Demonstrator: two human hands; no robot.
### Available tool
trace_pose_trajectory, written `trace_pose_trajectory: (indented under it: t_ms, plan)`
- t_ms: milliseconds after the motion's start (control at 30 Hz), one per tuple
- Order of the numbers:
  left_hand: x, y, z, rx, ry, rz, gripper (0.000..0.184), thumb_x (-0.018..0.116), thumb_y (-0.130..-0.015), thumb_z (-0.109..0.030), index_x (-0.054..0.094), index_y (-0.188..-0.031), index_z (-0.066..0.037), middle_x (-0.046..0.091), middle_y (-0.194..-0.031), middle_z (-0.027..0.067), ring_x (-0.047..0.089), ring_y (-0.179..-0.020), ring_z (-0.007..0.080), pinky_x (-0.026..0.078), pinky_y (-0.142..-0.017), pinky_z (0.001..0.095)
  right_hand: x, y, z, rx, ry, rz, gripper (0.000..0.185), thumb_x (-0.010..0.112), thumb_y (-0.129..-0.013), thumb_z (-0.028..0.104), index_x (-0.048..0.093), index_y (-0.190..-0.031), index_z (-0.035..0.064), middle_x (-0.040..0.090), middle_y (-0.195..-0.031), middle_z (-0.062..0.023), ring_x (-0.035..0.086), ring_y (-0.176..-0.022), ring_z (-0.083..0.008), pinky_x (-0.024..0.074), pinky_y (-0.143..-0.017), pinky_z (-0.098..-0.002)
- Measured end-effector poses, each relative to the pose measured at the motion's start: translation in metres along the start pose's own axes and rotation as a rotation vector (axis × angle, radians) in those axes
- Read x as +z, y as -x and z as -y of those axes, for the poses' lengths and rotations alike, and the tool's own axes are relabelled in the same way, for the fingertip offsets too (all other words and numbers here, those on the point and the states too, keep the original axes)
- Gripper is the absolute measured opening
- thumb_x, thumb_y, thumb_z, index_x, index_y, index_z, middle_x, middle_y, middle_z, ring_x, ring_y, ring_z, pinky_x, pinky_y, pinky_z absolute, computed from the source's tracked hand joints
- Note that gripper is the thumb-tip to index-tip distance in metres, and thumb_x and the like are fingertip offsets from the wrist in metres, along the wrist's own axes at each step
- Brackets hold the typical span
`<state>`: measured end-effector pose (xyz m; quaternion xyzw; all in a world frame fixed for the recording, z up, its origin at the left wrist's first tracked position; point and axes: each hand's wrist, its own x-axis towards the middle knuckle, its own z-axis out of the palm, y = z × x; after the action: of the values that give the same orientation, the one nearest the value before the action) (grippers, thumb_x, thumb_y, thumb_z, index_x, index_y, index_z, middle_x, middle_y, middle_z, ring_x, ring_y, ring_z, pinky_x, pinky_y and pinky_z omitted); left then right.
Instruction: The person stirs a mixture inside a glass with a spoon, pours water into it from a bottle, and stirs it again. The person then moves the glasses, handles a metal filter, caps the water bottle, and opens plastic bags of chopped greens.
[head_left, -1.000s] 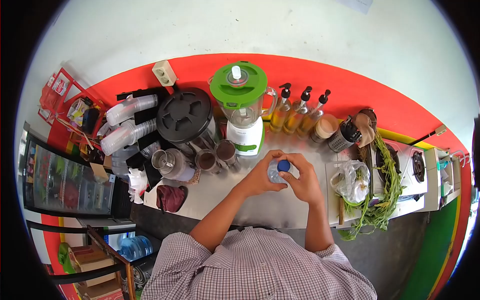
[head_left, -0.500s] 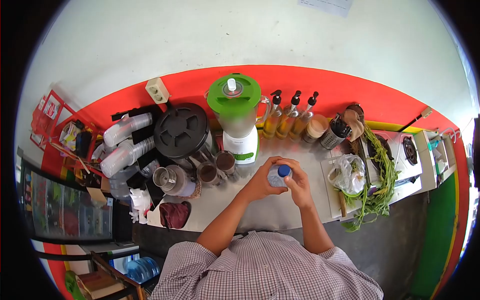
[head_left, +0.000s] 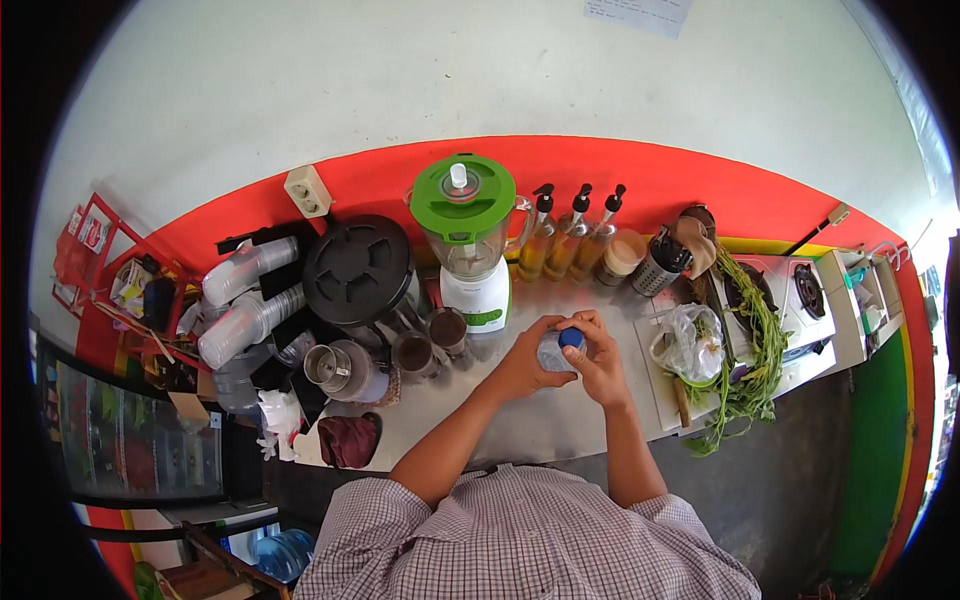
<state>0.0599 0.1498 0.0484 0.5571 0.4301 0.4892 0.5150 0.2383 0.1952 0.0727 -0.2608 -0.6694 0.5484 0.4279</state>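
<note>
A clear bottle with a blue cap is held upright above the steel counter. My left hand wraps round the bottle's body from the left. On the right, my right hand has its thumb and fingers closed about the blue cap. Behind the hands stands a white blender with a green lid. Three pump bottles of yellow liquid are at the back, right of the blender.
A large black-lidded container, stacked plastic cups and a metal-topped jar crowd the left. A maroon cloth lies at the front edge. To the right are a plastic bag, leafy greens and a stove.
The camera view has shifted, so the counter and its things appear lower and slightly left. Both hands remain round the bottle and its cap, with the right fingers slightly shifted.
</note>
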Motion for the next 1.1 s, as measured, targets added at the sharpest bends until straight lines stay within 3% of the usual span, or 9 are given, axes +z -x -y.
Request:
trace_pose_trajectory:
  t_ms: [267,367,433,467,533,633,833,900,1100]
  plan:
    - [0.028,0.012,0.019,0.18,-0.546,-0.357,0.089,0.097,-0.068,-0.02,0.051,-0.144,-0.012,0.064,-0.137,0.0122,0.064,-0.128,0.0295,0.049,-0.109,0.0416,0.047,0.018,0.022,0.046,0.406,-0.472,0.037,0.089,-0.086,0.012,0.076,-0.12,0.0051,0.055,-0.116,-0.0083,0.054,-0.109,-0.0225,0.0445,-0.102,-0.0337]
    - [0.018,0.009,0.009,0.115,-0.373,-0.273,0.088,0.097,-0.068,-0.02,0.052,-0.143,-0.012,0.064,-0.136,0.0087,0.061,-0.134,0.0268,0.045,-0.114,0.0427,0.021,0.003,0.032,0.172,0.225,-0.306,0.033,0.088,-0.082,0.01,0.077,-0.112,0.0065,0.056,-0.113,-0.0095,0.054,-0.11,-0.0259,0.044,-0.104,-0.0369]
    - [0.005,0.006,-0.005,-0.091,0.028,0.018,0.096,0.098,-0.067,-0.019,0.049,-0.15,-0.01,0.063,-0.139,0.0064,0.055,-0.141,0.025,0.04,-0.119,0.0426,-0.002,-0.018,0.038,-0.053,0.469,0.044,0.032,0.086,-0.081,0.013,0.075,-0.11,0.0059,0.06,-0.12,-0.013,0.056,-0.117,-0.0278,0.0415,-0.111,-0.0397]
    - [0.001,0.001,-0.008,0.052,-0.07,0.066,0.099,0.099,-0.068,-0.014,0.047,-0.152,-0.009,0.059,-0.144,0.0064,0.057,-0.135,0.0223,0.046,-0.115,0.0415,-0.011,-0.032,0.04,-0.043,0.464,0.068,0.032,0.086,-0.081,0.013,0.075,-0.11,0.0059,0.06,-0.12,-0.013,0.056,-0.117,-0.0278,0.0415,-0.111,-0.0397]
    - [-0.014,-0.01,0.01,0.002,-0.058,0.18,0.108,0.098,-0.067,-0.014,0.042,-0.159,-0.009,0.051,-0.153,0.0077,0.049,-0.144,0.024,0.041,-0.121,0.0417,-0.022,-0.058,0.042,-0.106,0.393,0.614,0.028,0.086,-0.079,0.014,0.076,-0.104,0.0058,0.063,-0.132,-0.0157,0.056,-0.127,-0.0297,0.0395,-0.115,-0.0431]
    - [-0.03,-0.02,0.007,-0.093,-0.165,0.375,0.118,0.097,-0.064,-0.013,0.036,-0.165,-0.008,0.037,-0.166,0.0088,0.039,-0.155,0.0268,0.034,-0.128,0.0425,-0.022,-0.067,0.021,0.054,0.259,0.694,0.02,0.086,-0.079,0.014,0.078,-0.095,0.0052,0.064,-0.139,-0.0155,0.055,-0.133,-0.0311,0.0404,-0.116,-0.0454]
    - [-0.006,-0.002,0.007,-0.053,-0.307,0.251,0.115,0.097,-0.063,-0.013,0.039,-0.162,-0.007,0.043,-0.161,0.0083,0.046,-0.149,0.0265,0.038,-0.126,0.0413,-0.014,-0.032,0.01,-0.025,0.192,0.406,0.016,0.087,-0.081,0.016,0.078,-0.087,0.0047,0.073,-0.118,-0.0097,0.064,-0.121,-0.0295,0.0408,-0.11,-0.0446]
    - [0.011,0.009,-0.013,-0.154,0.06,0.056,0.098,0.099,-0.065,-0.016,0.053,-0.151,-0.008,0.057,-0.147,0.01,0.057,-0.137,0.0271,0.045,-0.118,0.0401,-0.003,-0.015,0.013,0.003,0.188,0.296,0.016,0.087,-0.08,0.019,0.078,-0.085,0.0059,0.075,-0.112,-0.0075,0.067,-0.118,-0.029,0.0394,-0.108,-0.0449]
    - [0.035,0.025,-0.005,0.001,-0.043,-0.132,0.093,0.094,-0.061,-0.01,0.056,-0.146,-0.008,0.063,-0.141,0.0103,0.061,-0.131,0.0307,0.047,-0.114,0.0413,0.023,0.007,0.025,0.019,0.352,-0.053,0.011,0.085,-0.084,0.009,0.076,-0.083,0.0018,0.077,-0.103,-0.0097,0.07,-0.121,-0.0287,0.0398,-0.111,-0.0447]
